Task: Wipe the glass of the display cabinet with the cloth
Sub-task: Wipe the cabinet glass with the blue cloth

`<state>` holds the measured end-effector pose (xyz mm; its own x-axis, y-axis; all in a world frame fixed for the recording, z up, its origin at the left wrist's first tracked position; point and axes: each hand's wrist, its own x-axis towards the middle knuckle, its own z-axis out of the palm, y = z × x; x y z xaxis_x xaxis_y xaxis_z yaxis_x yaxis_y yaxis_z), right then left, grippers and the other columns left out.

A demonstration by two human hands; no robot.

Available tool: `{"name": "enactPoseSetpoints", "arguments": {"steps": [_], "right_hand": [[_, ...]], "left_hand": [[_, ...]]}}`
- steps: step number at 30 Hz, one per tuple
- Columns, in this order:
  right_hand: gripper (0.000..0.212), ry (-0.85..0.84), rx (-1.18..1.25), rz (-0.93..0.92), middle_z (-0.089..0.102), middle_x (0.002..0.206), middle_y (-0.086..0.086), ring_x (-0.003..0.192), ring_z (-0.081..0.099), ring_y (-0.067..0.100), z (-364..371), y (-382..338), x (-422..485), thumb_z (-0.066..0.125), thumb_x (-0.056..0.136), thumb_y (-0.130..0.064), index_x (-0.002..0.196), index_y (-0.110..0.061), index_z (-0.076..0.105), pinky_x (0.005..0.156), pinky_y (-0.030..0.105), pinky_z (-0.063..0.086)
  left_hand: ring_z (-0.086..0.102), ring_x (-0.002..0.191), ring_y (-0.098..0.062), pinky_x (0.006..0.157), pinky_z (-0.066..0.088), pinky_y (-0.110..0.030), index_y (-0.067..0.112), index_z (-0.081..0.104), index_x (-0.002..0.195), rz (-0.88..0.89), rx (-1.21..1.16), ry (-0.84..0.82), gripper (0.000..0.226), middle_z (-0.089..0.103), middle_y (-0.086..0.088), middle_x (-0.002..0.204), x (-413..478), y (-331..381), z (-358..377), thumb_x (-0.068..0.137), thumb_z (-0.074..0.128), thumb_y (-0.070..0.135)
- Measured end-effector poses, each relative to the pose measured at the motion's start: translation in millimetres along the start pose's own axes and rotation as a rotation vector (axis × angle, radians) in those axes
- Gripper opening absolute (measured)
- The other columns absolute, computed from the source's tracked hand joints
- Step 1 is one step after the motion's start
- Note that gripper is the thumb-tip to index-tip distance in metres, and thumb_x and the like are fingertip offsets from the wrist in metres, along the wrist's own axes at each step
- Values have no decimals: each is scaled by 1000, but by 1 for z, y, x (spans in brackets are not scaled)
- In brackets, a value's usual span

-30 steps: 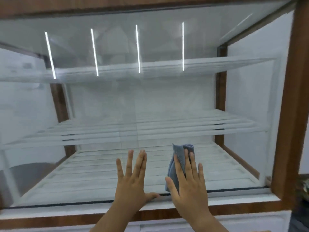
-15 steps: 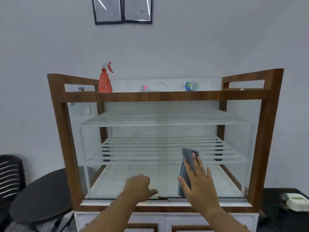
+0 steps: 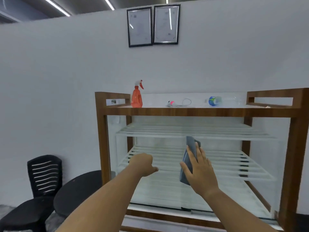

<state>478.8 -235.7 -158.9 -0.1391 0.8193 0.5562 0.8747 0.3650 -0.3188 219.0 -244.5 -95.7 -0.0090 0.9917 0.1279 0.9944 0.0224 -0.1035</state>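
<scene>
A wood-framed display cabinet (image 3: 200, 112) with a glass front (image 3: 225, 166) and white slatted shelves fills the right half of the head view. My right hand (image 3: 199, 171) lies flat against the middle of the glass and presses a folded grey-blue cloth (image 3: 189, 158) to it; the cloth sticks out above my fingertips. My left hand (image 3: 143, 163) is curled into a loose fist in front of the glass, to the left of the cloth, with nothing in it.
On the cabinet top stand an orange spray bottle (image 3: 137, 97), a small pink-tipped item with a white cord (image 3: 177, 103) and a blue-green roll (image 3: 214, 101). A black chair (image 3: 44, 174) and a round black table (image 3: 78, 191) sit at the lower left. Two framed sheets (image 3: 153, 25) hang above.
The view has pulled back and up from close to the glass. My left hand went from flat and spread on the glass to a fist. My right hand slid the cloth upward.
</scene>
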Motion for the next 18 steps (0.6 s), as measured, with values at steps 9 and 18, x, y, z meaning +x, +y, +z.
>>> {"name": "enactPoseSetpoints", "arguments": {"steps": [9,18], "right_hand": [[82,20,61,-103,-24,187,-12,176,-14,16,8,-32,89,29,112,-72,181,-41,0,144,43,9],[85,56,-21,-158,-25,187,-12,175,-20,19,6,-111,206,29,111,-75,182,-41,-2,143,49,2]], "left_hand": [[72,132,-28,110,59,-45,20,71,148,-39,22,130,64,74,-3,144,46,-39,-42,108,59,68],[66,137,-28,115,58,-48,24,66,156,17,63,353,67,68,-5,149,117,-135,-85,107,62,69]]}}
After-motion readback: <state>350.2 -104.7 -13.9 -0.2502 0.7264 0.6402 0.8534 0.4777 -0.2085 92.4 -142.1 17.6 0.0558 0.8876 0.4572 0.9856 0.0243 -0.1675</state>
